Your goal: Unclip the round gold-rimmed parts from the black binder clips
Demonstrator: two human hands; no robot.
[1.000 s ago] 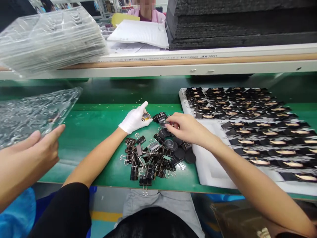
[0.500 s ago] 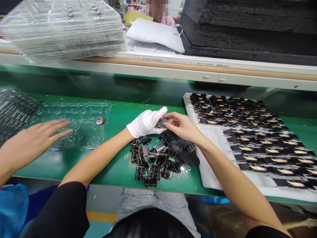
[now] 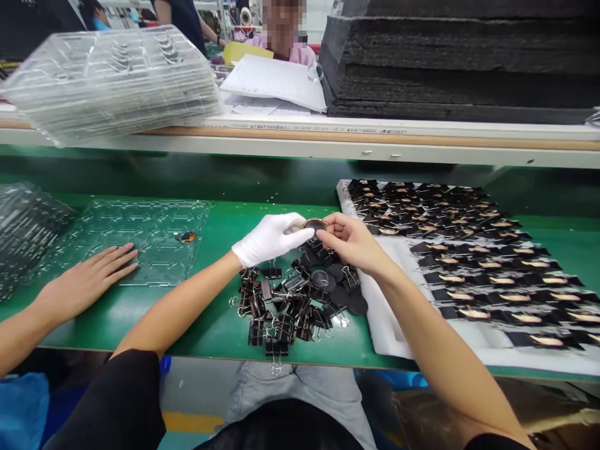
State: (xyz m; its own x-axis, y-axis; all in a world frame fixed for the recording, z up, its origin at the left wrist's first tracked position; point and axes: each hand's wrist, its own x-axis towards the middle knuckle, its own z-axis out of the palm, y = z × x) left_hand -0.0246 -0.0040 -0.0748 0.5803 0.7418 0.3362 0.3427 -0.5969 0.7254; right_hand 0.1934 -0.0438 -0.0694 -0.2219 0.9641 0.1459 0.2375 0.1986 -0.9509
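My left hand [image 3: 272, 237], in a white glove, grips a small round dark disc [image 3: 315, 225] with a thin gold-coloured rim. The bare fingers of my right hand [image 3: 344, 237] pinch the same disc from the other side. Its underside is hidden by my fingers. Just below both hands lies a heap of black binder clips [image 3: 281, 312] with silver wire handles. Several flat black discs [image 3: 357, 302] lie at the heap's right side, one of them under a clear round piece [image 3: 323, 280].
A co-worker's hand [image 3: 94, 278] rests by a clear plastic tray [image 3: 154, 265] holding one small round part [image 3: 187, 237]. White foam [image 3: 382, 312] at right carries rows of clipped black pieces. Stacked clear trays [image 3: 117, 87] and black sheets [image 3: 459, 69] stand on the shelf.
Both hands have brought the disc more upright between them, the gloved thumb now lying along it. The co-worker's hand has come down beside the tray. The view has shifted slightly.
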